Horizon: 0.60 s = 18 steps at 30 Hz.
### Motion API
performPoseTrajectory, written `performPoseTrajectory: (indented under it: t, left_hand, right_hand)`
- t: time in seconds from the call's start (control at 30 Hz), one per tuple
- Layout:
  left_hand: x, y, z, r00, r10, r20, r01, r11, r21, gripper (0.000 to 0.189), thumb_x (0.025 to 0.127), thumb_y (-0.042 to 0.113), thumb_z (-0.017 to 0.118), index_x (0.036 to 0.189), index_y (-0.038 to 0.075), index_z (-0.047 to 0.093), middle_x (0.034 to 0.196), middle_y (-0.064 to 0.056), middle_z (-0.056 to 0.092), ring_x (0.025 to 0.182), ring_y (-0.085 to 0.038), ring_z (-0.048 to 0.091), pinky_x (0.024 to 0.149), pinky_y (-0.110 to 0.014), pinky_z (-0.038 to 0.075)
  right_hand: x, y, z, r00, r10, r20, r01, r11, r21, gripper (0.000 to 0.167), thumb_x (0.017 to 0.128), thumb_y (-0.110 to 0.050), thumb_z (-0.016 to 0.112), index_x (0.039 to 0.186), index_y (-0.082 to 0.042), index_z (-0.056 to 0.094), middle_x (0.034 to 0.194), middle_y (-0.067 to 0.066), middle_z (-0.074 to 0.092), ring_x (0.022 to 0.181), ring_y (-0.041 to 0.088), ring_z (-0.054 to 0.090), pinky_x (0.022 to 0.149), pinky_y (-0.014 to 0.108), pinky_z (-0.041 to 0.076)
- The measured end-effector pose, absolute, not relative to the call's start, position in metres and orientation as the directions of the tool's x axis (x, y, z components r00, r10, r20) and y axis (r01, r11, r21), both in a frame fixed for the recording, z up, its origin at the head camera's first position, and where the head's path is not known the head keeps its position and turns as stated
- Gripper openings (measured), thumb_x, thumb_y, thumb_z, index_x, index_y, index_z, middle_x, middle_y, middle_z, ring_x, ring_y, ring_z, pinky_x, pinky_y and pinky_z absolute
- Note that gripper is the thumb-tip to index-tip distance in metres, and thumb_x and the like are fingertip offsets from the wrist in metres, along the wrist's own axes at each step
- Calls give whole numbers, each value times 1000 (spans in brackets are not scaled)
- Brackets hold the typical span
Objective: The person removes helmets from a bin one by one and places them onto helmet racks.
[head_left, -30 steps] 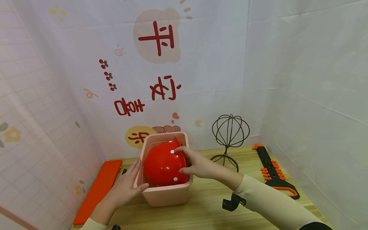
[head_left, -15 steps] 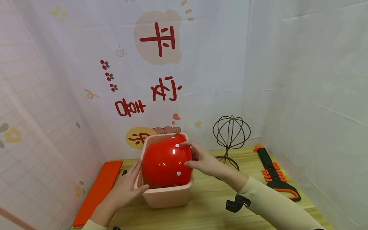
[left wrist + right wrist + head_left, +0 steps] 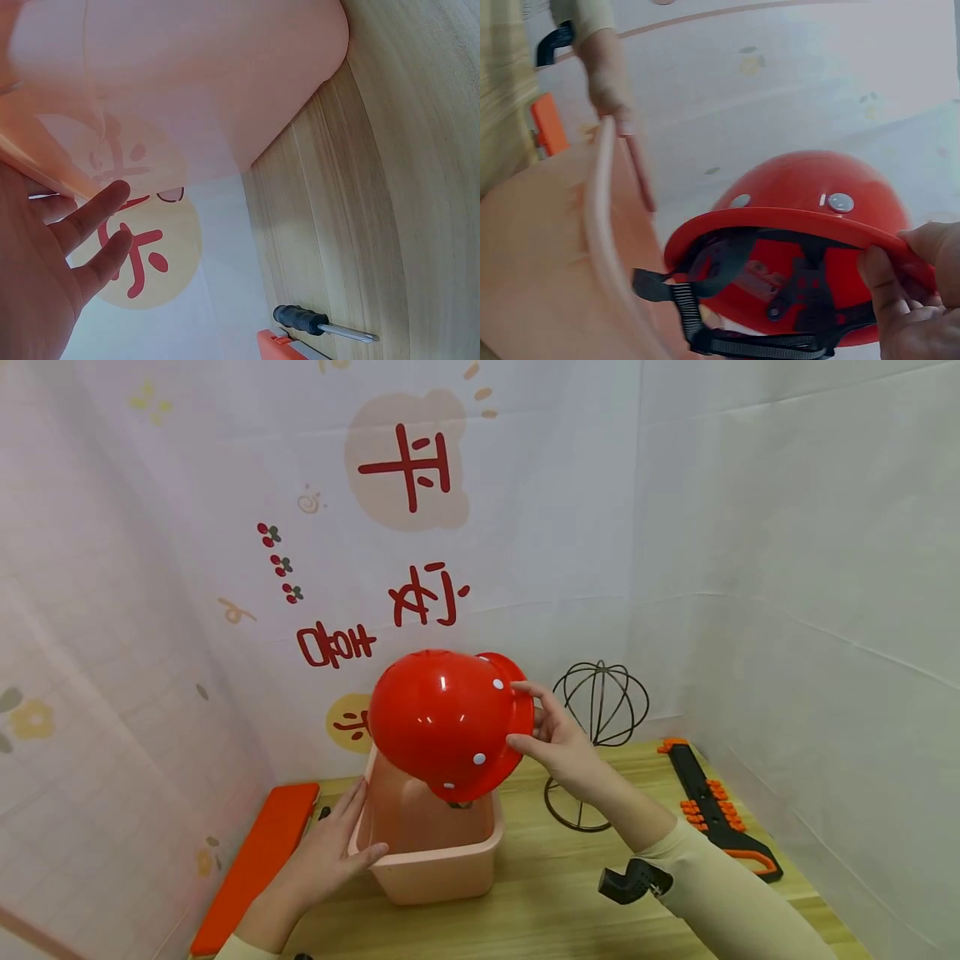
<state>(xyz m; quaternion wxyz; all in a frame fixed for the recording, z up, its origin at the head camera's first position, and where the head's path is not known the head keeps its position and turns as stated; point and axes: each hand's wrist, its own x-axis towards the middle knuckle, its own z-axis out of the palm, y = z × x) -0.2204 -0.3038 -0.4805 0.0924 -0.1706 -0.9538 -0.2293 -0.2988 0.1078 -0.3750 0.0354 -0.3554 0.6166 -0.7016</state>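
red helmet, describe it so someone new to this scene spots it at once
In the head view, a pink bin stands on the wooden table. The right hand holds the red helmet by its brim, hiding most of the bin's far end. Glossy, rounded, dotted with pale studs, it stands apart from the flat orange panel and dark wire stand.

Helmet (image 3: 442, 718) above bin (image 3: 435, 881), bin on table (image 3: 525, 910), screwdriver (image 3: 300, 319) left of bin, wire stand (image 3: 597, 702) right, handled tool (image 3: 708, 802) farther right
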Motion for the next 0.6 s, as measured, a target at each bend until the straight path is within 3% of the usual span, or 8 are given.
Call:
performPoseTrajectory:
  t: [0.23, 0.43, 0.6]
  left_hand:
    - [-222, -307, -480, -920, 286, 267, 373, 848, 377, 104, 103, 57, 72, 175, 1, 24, 180, -23, 26, 146, -55, 53, 110, -75, 47]
    - [-223, -308, -478, -918, 291, 270, 378, 848, 371, 105, 102, 60, 72, 175, 1, 25, 179, -23, 27, 143, -55, 55, 108, -76, 49]
    - [-222, -308, -480, -922, 278, 269, 367, 850, 377, 105, 101, 61, 72, 175, 1, 25, 179, -23, 28, 143, -56, 55, 106, -78, 49]
  right_hand:
    - [-298, 129, -357, -765, -316, 561, -444, -372, -815, 73, 107, 12, 60, 168, -18, 33, 146, 19, 59, 128, 29, 69, 102, 39, 62]
    - [-293, 150, -343, -780, -175, 601, -484, -441, -756, 75, 108, 16, 54, 169, -21, 31, 159, 19, 48, 141, 32, 59, 107, 39, 58]
    - [-295, 170, -339, -775, -82, 627, -519, -482, -706, 74, 109, 15, 54, 168, -23, 32, 164, 18, 46, 143, 33, 56, 110, 36, 56]
